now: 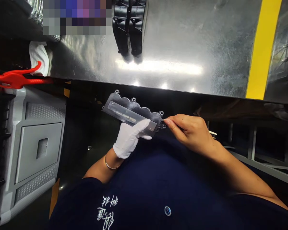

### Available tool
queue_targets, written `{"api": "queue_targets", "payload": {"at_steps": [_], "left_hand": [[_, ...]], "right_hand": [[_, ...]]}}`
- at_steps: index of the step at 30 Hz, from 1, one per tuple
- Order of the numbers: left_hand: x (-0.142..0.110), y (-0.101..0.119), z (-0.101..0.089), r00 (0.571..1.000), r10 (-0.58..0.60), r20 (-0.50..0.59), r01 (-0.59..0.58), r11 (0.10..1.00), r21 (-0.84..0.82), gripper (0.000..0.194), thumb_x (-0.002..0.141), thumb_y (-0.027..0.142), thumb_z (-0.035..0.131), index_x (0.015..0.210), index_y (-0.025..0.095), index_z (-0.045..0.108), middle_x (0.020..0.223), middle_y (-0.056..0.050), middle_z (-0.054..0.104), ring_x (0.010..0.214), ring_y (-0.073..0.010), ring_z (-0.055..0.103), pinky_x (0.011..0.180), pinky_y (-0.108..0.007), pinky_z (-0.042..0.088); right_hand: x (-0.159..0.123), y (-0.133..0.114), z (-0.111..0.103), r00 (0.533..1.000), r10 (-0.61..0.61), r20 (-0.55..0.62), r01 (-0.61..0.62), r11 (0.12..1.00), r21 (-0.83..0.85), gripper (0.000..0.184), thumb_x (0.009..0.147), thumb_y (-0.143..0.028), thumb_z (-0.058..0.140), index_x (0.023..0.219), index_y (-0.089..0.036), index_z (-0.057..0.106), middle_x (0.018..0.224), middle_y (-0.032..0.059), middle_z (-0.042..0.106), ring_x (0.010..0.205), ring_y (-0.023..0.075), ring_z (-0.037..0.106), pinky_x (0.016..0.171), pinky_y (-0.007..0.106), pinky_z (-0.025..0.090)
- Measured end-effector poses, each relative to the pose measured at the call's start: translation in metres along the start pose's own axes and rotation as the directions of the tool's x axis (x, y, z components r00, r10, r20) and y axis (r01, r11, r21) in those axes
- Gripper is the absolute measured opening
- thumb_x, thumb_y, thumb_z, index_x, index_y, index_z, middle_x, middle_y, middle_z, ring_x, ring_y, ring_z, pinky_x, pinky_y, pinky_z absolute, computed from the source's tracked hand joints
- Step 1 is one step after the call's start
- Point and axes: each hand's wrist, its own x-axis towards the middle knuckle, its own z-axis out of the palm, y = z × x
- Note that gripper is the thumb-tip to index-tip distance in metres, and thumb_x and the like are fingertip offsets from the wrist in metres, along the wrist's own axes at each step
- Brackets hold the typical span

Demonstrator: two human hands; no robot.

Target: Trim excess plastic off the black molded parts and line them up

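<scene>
My left hand (129, 138), in a white glove, grips the lower edge of a dark plastic cover (124, 103), thumb lying across its face. The cover is long, with a scalloped upper edge, ringed screw holes at its rim and a smooth flat strip along its middle. It is held tilted in front of my body, just below the table edge. At its right end my bare right hand (190, 129) is closed in a pinch between thumb and forefinger. Something thin and tiny shows at those fingertips, too small to name.
On the metal table (182, 38) stand two black plastic parts (128, 28) side by side. A yellow stripe (264, 48) crosses the table at right. To the left are a grey plastic crate (40, 140), a red plastic handle (14, 78) and a white cloth-like item (39, 57).
</scene>
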Motion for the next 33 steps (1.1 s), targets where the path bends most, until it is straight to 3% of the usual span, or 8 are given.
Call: {"api": "queue_targets", "payload": {"at_steps": [2, 4, 6, 11, 18, 23, 28, 33], "left_hand": [[-0.001, -0.001, -0.001, 1.0, -0.031, 0.005, 0.031, 0.999, 0.012, 0.036, 0.072, 0.027, 0.077, 0.104, 0.012, 0.069, 0.086, -0.004, 0.073, 0.066, -0.0165, 0.069, 0.044, -0.02, 0.056], [-0.001, -0.002, -0.003, 0.995, -0.092, 0.05, 0.091, 0.996, 0.027, 0.032, 0.072, 0.028, 0.077, 0.098, 0.01, 0.07, 0.079, -0.005, 0.072, 0.062, -0.0168, 0.068, 0.043, -0.021, 0.056], [0.001, -0.001, -0.004, 0.983, -0.146, 0.113, 0.143, 0.989, 0.029, 0.031, 0.073, 0.027, 0.076, 0.098, 0.01, 0.071, 0.077, -0.005, 0.072, 0.064, -0.018, 0.069, 0.042, -0.02, 0.055], [0.007, 0.002, -0.008, 0.954, -0.23, 0.191, 0.23, 0.973, 0.022, 0.027, 0.073, 0.026, 0.076, 0.093, 0.008, 0.072, 0.072, -0.007, 0.071, 0.054, -0.0152, 0.066, 0.037, -0.018, 0.052], [0.007, 0.002, -0.008, 0.948, -0.237, 0.215, 0.233, 0.972, 0.041, 0.035, 0.076, 0.024, 0.073, 0.107, 0.009, 0.07, 0.075, -0.006, 0.072, 0.054, -0.014, 0.065, 0.038, -0.018, 0.053], [0.007, 0.002, -0.007, 0.941, -0.246, 0.23, 0.244, 0.969, 0.037, 0.032, 0.079, 0.022, 0.07, 0.107, 0.007, 0.069, 0.082, -0.008, 0.074, 0.054, -0.0128, 0.065, 0.038, -0.016, 0.053], [0.009, 0.001, -0.009, 0.946, -0.245, 0.212, 0.238, 0.97, 0.056, 0.026, 0.078, 0.023, 0.07, 0.096, 0.004, 0.07, 0.077, -0.009, 0.073, 0.054, -0.0144, 0.066, 0.038, -0.017, 0.052], [0.008, -0.001, -0.004, 0.964, -0.182, 0.193, 0.164, 0.981, 0.106, 0.034, 0.079, 0.027, 0.07, 0.107, 0.008, 0.069, 0.086, -0.009, 0.074, 0.064, -0.0175, 0.069, 0.04, -0.018, 0.053]], "right_hand": [[0.003, 0.004, -0.009, 0.986, -0.062, 0.155, 0.053, 0.997, 0.06, 0.032, 0.096, -0.033, 0.048, 0.076, -0.018, 0.069, 0.068, 0.0032, 0.069, 0.057, 0.0122, 0.061, 0.053, 0.024, 0.042], [0.007, 0.008, -0.021, 0.933, -0.159, 0.323, 0.112, 0.981, 0.161, 0.033, 0.096, -0.035, 0.048, 0.075, -0.019, 0.068, 0.065, 0.0019, 0.067, 0.054, 0.0113, 0.059, 0.052, 0.024, 0.041], [0.009, 0.01, -0.032, 0.894, -0.211, 0.396, 0.116, 0.961, 0.25, 0.033, 0.096, -0.036, 0.048, 0.075, -0.02, 0.068, 0.062, 0.0008, 0.064, 0.052, 0.0107, 0.056, 0.051, 0.024, 0.04], [0.012, 0.006, -0.045, 0.951, -0.005, 0.309, -0.094, 0.948, 0.304, 0.033, 0.096, -0.039, 0.045, 0.08, -0.021, 0.067, 0.065, 0.0008, 0.065, 0.054, 0.0116, 0.056, 0.05, 0.024, 0.041], [0.015, -0.002, -0.042, 0.881, 0.183, 0.437, -0.294, 0.935, 0.201, 0.037, 0.095, -0.043, 0.043, 0.08, -0.018, 0.065, 0.059, -0.0009, 0.059, 0.051, 0.0107, 0.049, 0.049, 0.023, 0.037], [0.016, -0.005, -0.043, 0.865, 0.215, 0.454, -0.312, 0.938, 0.15, 0.036, 0.095, -0.043, 0.043, 0.08, -0.017, 0.064, 0.06, -0.0007, 0.058, 0.051, 0.0101, 0.047, 0.051, 0.023, 0.035], [0.015, -0.004, -0.043, 0.869, 0.201, 0.453, -0.299, 0.941, 0.156, 0.036, 0.094, -0.044, 0.043, 0.079, -0.018, 0.064, 0.06, -0.0004, 0.058, 0.051, 0.0107, 0.048, 0.051, 0.024, 0.035], [0.013, -0.004, -0.041, 0.89, 0.208, 0.406, -0.31, 0.928, 0.205, 0.031, 0.094, -0.041, 0.046, 0.082, -0.018, 0.064, 0.062, -0.0006, 0.06, 0.054, 0.0111, 0.051, 0.052, 0.023, 0.037]]}}
